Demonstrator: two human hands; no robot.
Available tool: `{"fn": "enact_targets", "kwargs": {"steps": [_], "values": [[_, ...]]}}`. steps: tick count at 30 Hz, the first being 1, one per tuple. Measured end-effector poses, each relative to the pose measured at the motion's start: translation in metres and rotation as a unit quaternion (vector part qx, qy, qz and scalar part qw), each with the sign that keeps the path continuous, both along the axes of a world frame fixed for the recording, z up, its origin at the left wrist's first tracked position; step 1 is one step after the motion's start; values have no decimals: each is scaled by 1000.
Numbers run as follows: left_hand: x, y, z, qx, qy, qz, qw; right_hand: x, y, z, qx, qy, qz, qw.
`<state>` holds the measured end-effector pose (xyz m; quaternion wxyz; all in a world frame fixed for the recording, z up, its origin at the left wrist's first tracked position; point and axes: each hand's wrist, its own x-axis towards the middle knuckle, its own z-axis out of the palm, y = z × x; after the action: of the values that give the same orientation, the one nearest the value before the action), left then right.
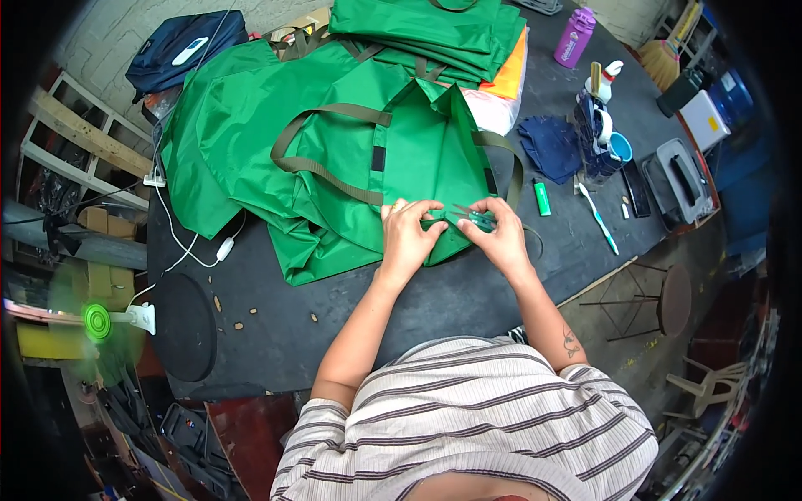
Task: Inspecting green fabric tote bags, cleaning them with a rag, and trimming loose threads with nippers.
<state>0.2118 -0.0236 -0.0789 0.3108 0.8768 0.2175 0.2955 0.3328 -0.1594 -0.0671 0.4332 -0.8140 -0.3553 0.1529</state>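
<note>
A green fabric bag (418,167) with olive webbing handles (294,150) and dark patches on its inner rim lies on the black table in front of me. My left hand (411,234) pinches the near edge of the bag between thumb and fingers. Close beside it, my right hand (499,238) is closed around small thread snips (478,220) with a green grip. Their metal blades point left, toward the bag edge at my left fingertips. Whether the blades touch a thread is too small to tell.
Folded green bags (434,37) are stacked at the back. To the right are a purple bottle (575,37), a navy cloth (550,148), a green lighter (542,199), a toothbrush (598,219) and a phone (636,189). A running fan (98,322) stands left, near a white cable switch (225,248).
</note>
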Motion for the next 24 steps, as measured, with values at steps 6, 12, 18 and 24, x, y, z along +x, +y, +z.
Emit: {"fn": "enact_targets", "kwargs": {"steps": [6,12,18,24], "values": [[8,-6,0,4,-7,15,1000,3,26,-6,62,-6,35,997],[5,-3,-2,0,-10,10,1000,-4,22,8,124,-199,127,964],[4,0,-1,-7,-10,19,1000,17,0,12,98,-106,54,988],[7,-2,2,-13,2,13,1000,9,-4,22,59,-226,59,971]]}}
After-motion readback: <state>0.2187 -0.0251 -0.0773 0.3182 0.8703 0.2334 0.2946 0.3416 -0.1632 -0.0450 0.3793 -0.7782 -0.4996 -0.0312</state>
